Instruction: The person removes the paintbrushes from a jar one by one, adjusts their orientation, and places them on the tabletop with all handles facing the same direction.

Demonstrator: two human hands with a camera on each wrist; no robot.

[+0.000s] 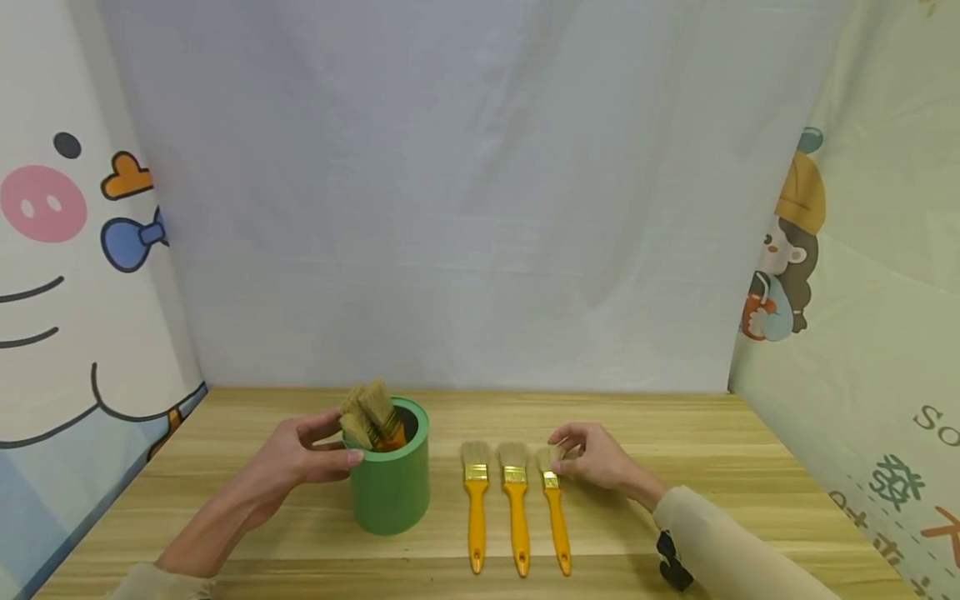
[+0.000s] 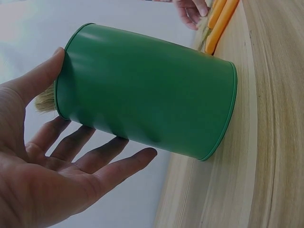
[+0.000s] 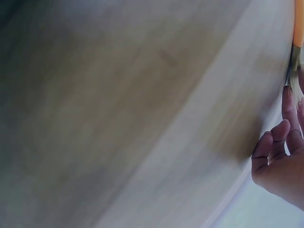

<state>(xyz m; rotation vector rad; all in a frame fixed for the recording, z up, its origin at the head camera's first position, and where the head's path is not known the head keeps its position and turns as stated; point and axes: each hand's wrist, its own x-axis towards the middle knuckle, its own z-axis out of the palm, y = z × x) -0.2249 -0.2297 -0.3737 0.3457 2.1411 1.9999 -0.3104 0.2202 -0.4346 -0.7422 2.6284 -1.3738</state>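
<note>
Left hand is on the green can, which stands upright left of the middle of the table. It's a pretty wide grip, with the thumb at the rim and the other fingers spread along the can's side. A few brushes are stuffed in the can bristles up, leaning over to the left; most of their handles are hidden inside, so I can't give you an exact count.

Just right of the can there's a neat row of three more with yellow-orange handles: left brush, middle brush and right brush. All lying flat, bristles at the far end, handles pointing to the near side. The right one's the skinniest of the bunch.

Right hand comes in from the right and has that skinny one by the bristles, fingers bunched up narrow in a pinch. The right wrist view only catches it at the edge, fingertips right on the bristles.

Pale sleeves on both arms, with something black by the right sleeve. Plain whitish sheet at the far side, cartoon-print sheets left and right.
</note>
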